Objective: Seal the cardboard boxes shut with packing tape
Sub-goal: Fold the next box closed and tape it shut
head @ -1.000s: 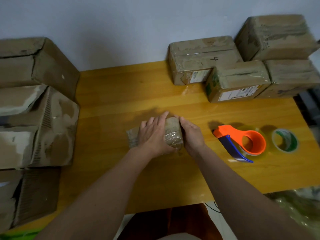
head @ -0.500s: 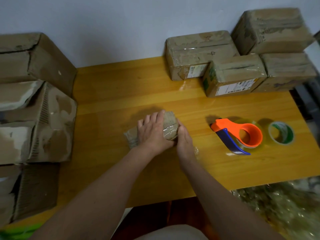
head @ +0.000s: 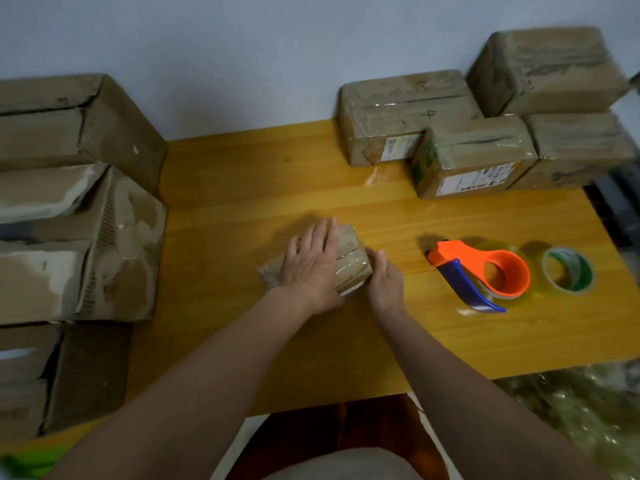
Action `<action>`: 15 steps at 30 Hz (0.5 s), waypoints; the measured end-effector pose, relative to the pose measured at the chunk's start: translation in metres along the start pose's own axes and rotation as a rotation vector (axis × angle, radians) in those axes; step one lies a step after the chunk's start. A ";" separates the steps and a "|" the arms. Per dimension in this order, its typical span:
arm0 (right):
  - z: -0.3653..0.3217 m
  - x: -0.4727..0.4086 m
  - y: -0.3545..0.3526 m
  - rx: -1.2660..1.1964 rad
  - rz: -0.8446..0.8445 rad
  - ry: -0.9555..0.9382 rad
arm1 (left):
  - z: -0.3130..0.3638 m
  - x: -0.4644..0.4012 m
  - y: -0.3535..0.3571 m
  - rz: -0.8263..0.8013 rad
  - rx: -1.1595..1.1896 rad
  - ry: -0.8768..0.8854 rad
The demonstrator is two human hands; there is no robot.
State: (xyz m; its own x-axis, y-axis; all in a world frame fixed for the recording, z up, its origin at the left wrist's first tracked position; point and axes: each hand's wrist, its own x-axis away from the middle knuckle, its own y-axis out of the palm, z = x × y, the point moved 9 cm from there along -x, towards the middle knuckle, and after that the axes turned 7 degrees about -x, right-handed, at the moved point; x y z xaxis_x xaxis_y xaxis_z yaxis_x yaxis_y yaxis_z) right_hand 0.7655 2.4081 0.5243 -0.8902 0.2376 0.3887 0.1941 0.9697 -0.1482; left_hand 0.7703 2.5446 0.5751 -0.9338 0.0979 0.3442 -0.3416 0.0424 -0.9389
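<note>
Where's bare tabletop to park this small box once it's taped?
Bare wood lies between the small box and the left cardboard stack, and behind it toward the wall. The near edge is free too. The tape dispenser, tape roll and sealed boxes crowd the right.

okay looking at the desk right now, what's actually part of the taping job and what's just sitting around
Part of the job:
small box, under the left hand and right hand
orange tape dispenser
spare tape roll
taped boxes
worn boxes

Lying about:
plastic wrap beyond the table
</note>
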 end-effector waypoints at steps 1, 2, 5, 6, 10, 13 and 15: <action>-0.008 -0.001 -0.008 0.091 0.011 -0.080 | 0.001 0.004 -0.003 -0.013 -0.009 0.018; -0.015 0.001 -0.013 0.129 0.006 -0.134 | 0.000 0.011 -0.005 -0.009 0.001 0.031; -0.028 0.021 0.007 0.246 -0.255 -0.209 | -0.018 0.047 -0.015 0.147 0.190 -0.087; -0.022 0.026 0.014 0.265 -0.331 -0.196 | -0.033 0.064 -0.013 0.211 0.329 -0.206; -0.008 0.027 0.012 0.198 -0.345 -0.130 | -0.066 0.123 0.033 0.261 1.018 -0.604; -0.013 0.025 0.013 0.229 -0.294 -0.090 | -0.054 0.126 0.041 0.281 1.218 -0.682; -0.020 0.019 0.011 0.247 -0.244 -0.091 | -0.054 0.109 0.039 0.263 1.232 -0.703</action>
State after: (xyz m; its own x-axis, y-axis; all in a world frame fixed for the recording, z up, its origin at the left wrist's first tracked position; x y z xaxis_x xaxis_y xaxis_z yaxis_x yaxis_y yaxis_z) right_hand 0.7595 2.4247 0.5484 -0.9332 -0.0162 0.3589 -0.1244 0.9517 -0.2805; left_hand 0.6608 2.6101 0.5767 -0.7170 -0.5485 0.4301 0.3111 -0.8041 -0.5066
